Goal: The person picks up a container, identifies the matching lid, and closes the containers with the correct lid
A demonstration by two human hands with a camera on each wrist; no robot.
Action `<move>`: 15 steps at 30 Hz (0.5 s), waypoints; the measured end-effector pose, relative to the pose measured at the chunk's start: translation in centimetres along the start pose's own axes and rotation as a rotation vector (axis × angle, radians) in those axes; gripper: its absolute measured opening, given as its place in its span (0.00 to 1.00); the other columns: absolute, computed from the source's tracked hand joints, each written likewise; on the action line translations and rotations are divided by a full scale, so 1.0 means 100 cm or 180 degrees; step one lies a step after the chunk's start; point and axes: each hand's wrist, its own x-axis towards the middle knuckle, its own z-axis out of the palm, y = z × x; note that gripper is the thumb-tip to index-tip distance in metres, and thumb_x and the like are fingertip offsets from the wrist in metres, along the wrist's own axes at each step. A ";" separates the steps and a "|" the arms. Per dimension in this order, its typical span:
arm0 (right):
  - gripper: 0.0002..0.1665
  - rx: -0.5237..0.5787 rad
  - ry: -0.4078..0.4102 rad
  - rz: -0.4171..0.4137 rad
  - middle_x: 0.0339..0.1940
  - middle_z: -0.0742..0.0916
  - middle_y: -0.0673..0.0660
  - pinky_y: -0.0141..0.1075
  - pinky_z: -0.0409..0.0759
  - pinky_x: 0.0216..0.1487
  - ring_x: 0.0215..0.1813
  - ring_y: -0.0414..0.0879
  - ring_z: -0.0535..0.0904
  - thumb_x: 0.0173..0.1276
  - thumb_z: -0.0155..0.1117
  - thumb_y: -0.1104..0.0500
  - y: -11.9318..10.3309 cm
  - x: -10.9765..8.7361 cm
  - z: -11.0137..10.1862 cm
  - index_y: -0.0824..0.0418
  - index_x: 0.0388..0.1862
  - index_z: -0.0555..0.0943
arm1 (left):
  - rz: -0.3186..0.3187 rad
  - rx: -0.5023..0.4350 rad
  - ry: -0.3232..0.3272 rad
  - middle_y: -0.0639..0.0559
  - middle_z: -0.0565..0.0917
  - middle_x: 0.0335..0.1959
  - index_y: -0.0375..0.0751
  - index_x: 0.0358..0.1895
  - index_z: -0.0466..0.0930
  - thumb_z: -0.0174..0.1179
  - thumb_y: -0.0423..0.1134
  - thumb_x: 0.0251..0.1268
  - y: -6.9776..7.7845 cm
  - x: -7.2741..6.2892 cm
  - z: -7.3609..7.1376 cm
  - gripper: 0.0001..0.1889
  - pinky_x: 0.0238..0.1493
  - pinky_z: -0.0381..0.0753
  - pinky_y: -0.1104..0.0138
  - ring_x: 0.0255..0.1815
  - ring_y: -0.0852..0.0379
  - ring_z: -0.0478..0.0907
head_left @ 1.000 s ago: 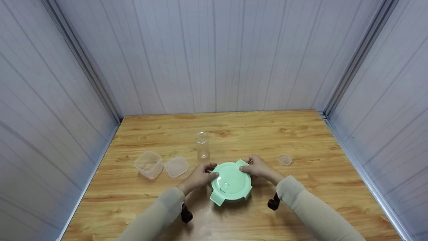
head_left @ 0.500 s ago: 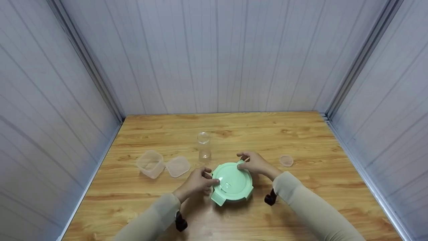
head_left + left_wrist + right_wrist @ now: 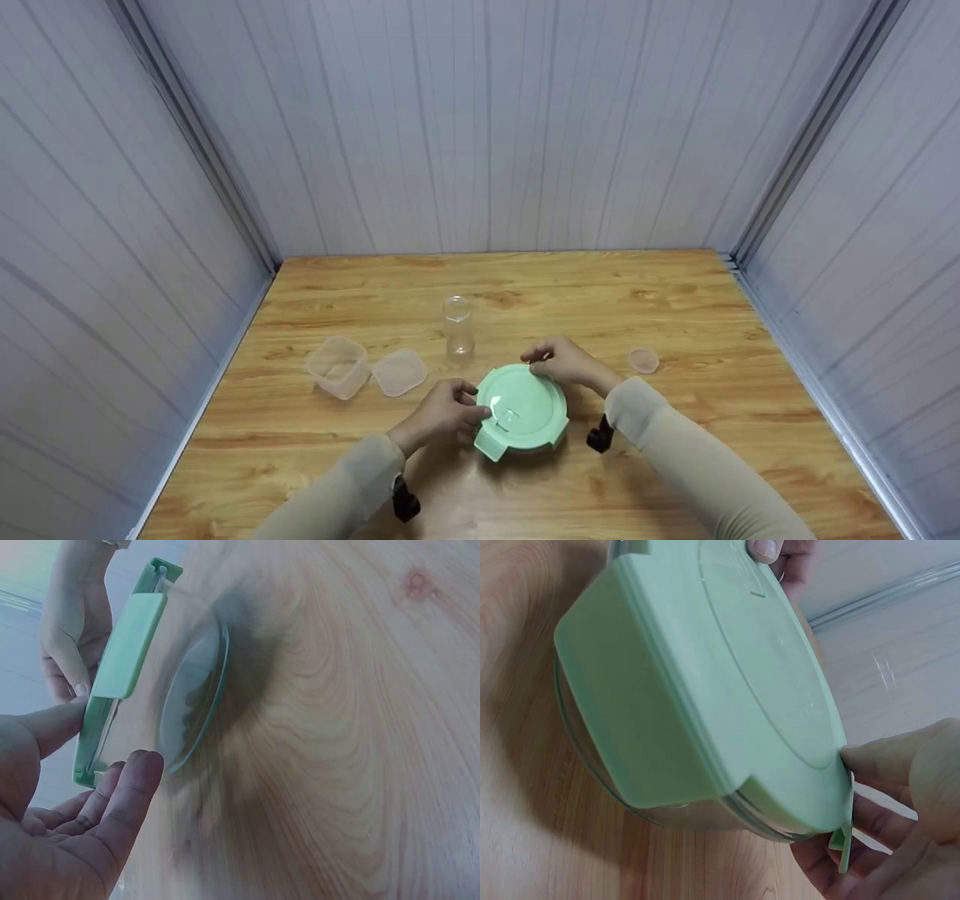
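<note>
A round glass food container with a pale green snap-on lid (image 3: 525, 401) stands on the wooden table. My left hand (image 3: 446, 412) is at its left side, thumb on the lid's edge and fingers along the side below. In the left wrist view, the clear glass bowl (image 3: 196, 690) shows under the lid. My right hand (image 3: 566, 364) is at the far edge, its thumb on the rim and its fingers around a small latch flap (image 3: 844, 844). A broad side flap (image 3: 634, 690) lies down against the bowl. Another flap (image 3: 491, 444) sticks out at the near left.
A clear glass jar (image 3: 459, 328) stands behind the container. To the left are a translucent square tub (image 3: 339, 367) and its flat square lid (image 3: 400, 373). A small round clear lid (image 3: 643, 361) lies at the right. Panel walls (image 3: 487, 127) enclose the table.
My right hand has shifted a little left along the far rim, and the far flap that stuck out there is now turned down. My left hand has slid slightly nearer along the left side.
</note>
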 end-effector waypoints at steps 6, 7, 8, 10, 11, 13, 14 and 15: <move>0.13 -0.0002 0.0061 0.0132 0.54 0.92 0.63 0.39 0.87 0.52 0.52 0.49 0.84 0.78 0.64 0.66 0.000 -0.002 -0.001 0.66 0.56 0.90 | 0.0109 0.0207 0.0165 0.43 0.89 0.41 0.24 0.58 0.81 0.75 0.32 0.65 0.002 0.005 0.001 0.22 0.42 0.90 0.64 0.37 0.56 0.86; 0.13 -0.0009 0.0071 0.0145 0.54 0.92 0.63 0.38 0.86 0.51 0.52 0.48 0.84 0.79 0.64 0.66 0.000 -0.003 -0.001 0.66 0.56 0.90 | 0.0090 0.0196 0.0185 0.43 0.89 0.42 0.24 0.59 0.81 0.75 0.32 0.65 0.003 0.006 0.001 0.23 0.42 0.90 0.64 0.38 0.56 0.86; 0.13 -0.0011 0.0078 0.0148 0.53 0.91 0.63 0.37 0.85 0.50 0.51 0.48 0.84 0.79 0.64 0.67 0.001 -0.003 -0.001 0.67 0.56 0.90 | 0.0066 0.0196 0.0205 0.43 0.89 0.43 0.24 0.59 0.81 0.76 0.32 0.65 0.003 0.007 0.001 0.23 0.43 0.90 0.65 0.39 0.56 0.86; 0.13 -0.0019 0.0099 0.0166 0.52 0.91 0.62 0.35 0.84 0.48 0.49 0.47 0.83 0.79 0.64 0.66 0.002 -0.005 -0.001 0.67 0.56 0.90 | 0.0042 0.0219 0.0256 0.42 0.89 0.44 0.24 0.60 0.82 0.76 0.33 0.65 0.003 0.009 0.001 0.24 0.44 0.89 0.65 0.42 0.55 0.86; 0.12 -0.0018 0.0112 0.0167 0.51 0.91 0.62 0.35 0.83 0.47 0.48 0.47 0.82 0.80 0.64 0.66 0.002 -0.006 -0.001 0.67 0.55 0.89 | 0.0038 0.0237 0.0283 0.42 0.89 0.45 0.25 0.60 0.82 0.76 0.33 0.65 0.003 0.010 0.000 0.24 0.45 0.89 0.65 0.43 0.54 0.85; 0.12 -0.0018 0.0151 0.0165 0.50 0.90 0.62 0.33 0.81 0.45 0.46 0.46 0.80 0.80 0.64 0.66 0.004 -0.007 -0.001 0.67 0.54 0.89 | 0.0046 0.0278 0.0331 0.41 0.88 0.47 0.26 0.59 0.83 0.76 0.34 0.65 0.004 0.011 0.000 0.23 0.49 0.89 0.64 0.47 0.53 0.85; 0.11 -0.0022 0.0169 0.0167 0.49 0.90 0.62 0.33 0.80 0.44 0.45 0.45 0.80 0.79 0.64 0.66 0.005 -0.008 -0.001 0.67 0.54 0.89 | 0.0056 0.0297 0.0350 0.40 0.88 0.48 0.26 0.59 0.84 0.76 0.34 0.65 0.004 0.012 0.000 0.23 0.51 0.89 0.63 0.48 0.52 0.85; 0.11 -0.0028 0.0189 0.0171 0.49 0.90 0.61 0.32 0.80 0.44 0.44 0.45 0.80 0.79 0.64 0.66 0.006 -0.008 -0.001 0.66 0.53 0.89 | 0.0077 0.0303 0.0365 0.40 0.88 0.49 0.26 0.58 0.84 0.76 0.34 0.65 0.004 0.012 0.000 0.22 0.52 0.89 0.62 0.50 0.51 0.85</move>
